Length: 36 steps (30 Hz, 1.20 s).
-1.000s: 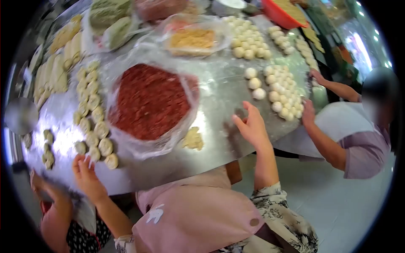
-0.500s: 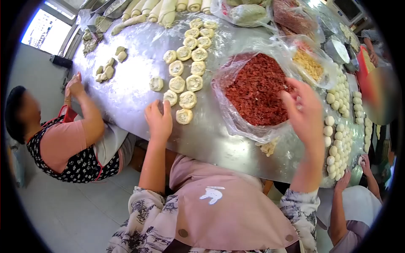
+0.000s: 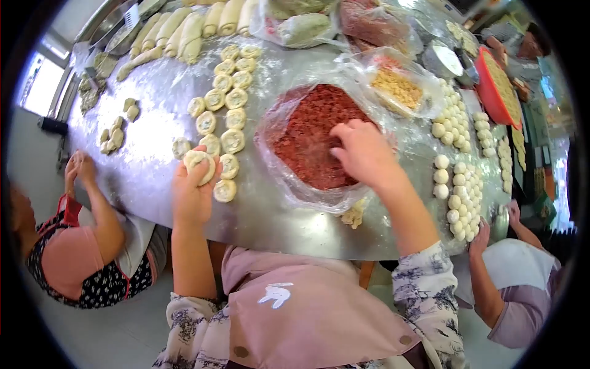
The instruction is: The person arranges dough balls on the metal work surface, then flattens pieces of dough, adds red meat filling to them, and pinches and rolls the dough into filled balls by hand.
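Note:
My left hand (image 3: pixel 192 195) holds a round, flattened dough piece (image 3: pixel 199 166) raised near the table's front edge. Rows of similar dough rounds (image 3: pixel 233 141) lie just beyond and to the right of it. My right hand (image 3: pixel 362 150) reaches over the red minced filling (image 3: pixel 307 141), which sits in a clear plastic bag (image 3: pixel 276 175). Its fingers are bent down at the filling's right side, and their tips are partly hidden, so what they hold cannot be made out. A small scrap of dough (image 3: pixel 354 214) lies at the bag's front right edge.
On the metal table (image 3: pixel 295 230), dough rolls (image 3: pixel 192 37) lie at the back left, bagged yellow filling (image 3: pixel 398 89) and a red bowl (image 3: pixel 496 86) toward the back right. White dough balls (image 3: pixel 465 203) are at right. Co-workers stand left (image 3: pixel 80 255) and right (image 3: pixel 522 283); another is at the back right.
The left hand has taken up a dough round. The right hand has moved from beside the bag to the filling, its fingers now bent down at it. The view has swung left, then slightly back.

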{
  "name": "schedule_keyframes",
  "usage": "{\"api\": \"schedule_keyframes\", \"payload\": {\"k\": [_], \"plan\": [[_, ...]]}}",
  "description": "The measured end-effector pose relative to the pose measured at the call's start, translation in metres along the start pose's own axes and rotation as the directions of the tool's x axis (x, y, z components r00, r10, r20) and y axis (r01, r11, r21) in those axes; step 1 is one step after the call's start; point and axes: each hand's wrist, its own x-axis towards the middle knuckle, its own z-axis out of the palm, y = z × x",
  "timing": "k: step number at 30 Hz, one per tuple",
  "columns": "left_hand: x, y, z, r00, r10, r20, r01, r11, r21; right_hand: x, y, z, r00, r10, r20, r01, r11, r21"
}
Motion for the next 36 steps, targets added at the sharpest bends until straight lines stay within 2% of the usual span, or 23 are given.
{"api": "schedule_keyframes", "payload": {"k": [1, 3, 6, 7, 9, 13, 16, 17, 20, 21, 24, 25, 26, 28, 31, 34, 36], "plan": [[-0.003, 0.005, 0.012, 0.992, -0.045, 0.121, 0.054, 0.996, -0.077, 0.003, -0.006, -0.002, 0.998, 0.025, 0.062, -0.025, 1.000, -0.001], [-0.005, 0.006, 0.037, 0.928, -0.094, 0.362, 0.176, 0.964, -0.201, 0.004, -0.009, 0.001, 0.998, 0.016, 0.066, -0.018, 1.000, 0.025], [-0.011, 0.004, 0.093, 0.847, -0.218, 0.485, 0.372, 0.895, -0.247, 0.005, 0.003, -0.007, 0.992, 0.048, 0.114, -0.054, 0.998, 0.045], [-0.010, -0.005, 0.102, 0.817, -0.237, 0.526, 0.390, 0.899, -0.200, 0.002, 0.007, -0.011, 0.994, 0.064, 0.087, -0.070, 0.995, 0.075], [-0.008, -0.020, 0.117, 0.795, -0.298, 0.528, 0.390, 0.918, -0.069, -0.003, 0.015, -0.021, 0.995, 0.094, 0.032, -0.098, 0.986, 0.132], [-0.012, -0.038, 0.152, 0.835, -0.373, 0.404, 0.341, 0.928, 0.151, -0.010, 0.027, -0.027, 0.941, 0.077, -0.330, 0.041, 0.940, 0.338], [-0.001, -0.054, 0.161, 0.844, -0.405, 0.351, 0.420, 0.907, 0.037, -0.012, 0.012, -0.044, 0.925, 0.138, -0.354, 0.079, 0.841, 0.536], [0.004, -0.059, 0.160, 0.821, -0.413, 0.395, 0.460, 0.888, -0.026, -0.012, 0.008, -0.044, 0.937, 0.124, -0.327, 0.092, 0.815, 0.572], [0.005, -0.056, 0.166, 0.743, -0.405, 0.533, 0.581, 0.785, -0.215, -0.009, -0.008, -0.041, 0.951, 0.064, -0.303, 0.110, 0.845, 0.523], [0.006, -0.060, 0.166, 0.737, -0.385, 0.556, 0.578, 0.786, -0.222, -0.003, -0.007, -0.029, 0.944, -0.007, -0.331, 0.167, 0.873, 0.458], [-0.001, -0.062, 0.171, 0.785, -0.372, 0.495, 0.508, 0.844, -0.171, -0.003, -0.013, -0.020, 0.936, -0.074, -0.344, 0.229, 0.870, 0.436], [0.002, -0.065, 0.166, 0.782, -0.351, 0.515, 0.493, 0.854, -0.166, -0.006, -0.017, -0.024, 0.936, -0.010, -0.352, 0.200, 0.838, 0.507], [0.010, -0.072, 0.154, 0.746, -0.320, 0.584, 0.514, 0.834, -0.200, -0.010, -0.021, -0.034, 0.957, 0.046, -0.286, 0.126, 0.824, 0.553], [0.000, -0.059, 0.165, 0.785, -0.352, 0.510, 0.514, 0.829, -0.220, -0.015, -0.018, -0.038, 0.975, 0.064, -0.214, 0.076, 0.806, 0.587], [-0.002, -0.061, 0.167, 0.774, -0.306, 0.554, 0.481, 0.853, -0.202, -0.016, -0.014, -0.032, 0.967, 0.050, -0.249, 0.099, 0.827, 0.553], [-0.004, -0.066, 0.168, 0.762, -0.276, 0.586, 0.426, 0.895, -0.133, -0.016, -0.018, -0.021, 0.934, 0.037, -0.355, 0.146, 0.868, 0.475], [-0.003, -0.066, 0.165, 0.751, -0.276, 0.600, 0.400, 0.913, -0.081, -0.018, -0.018, -0.023, 0.946, 0.086, -0.314, 0.108, 0.826, 0.553]]}}
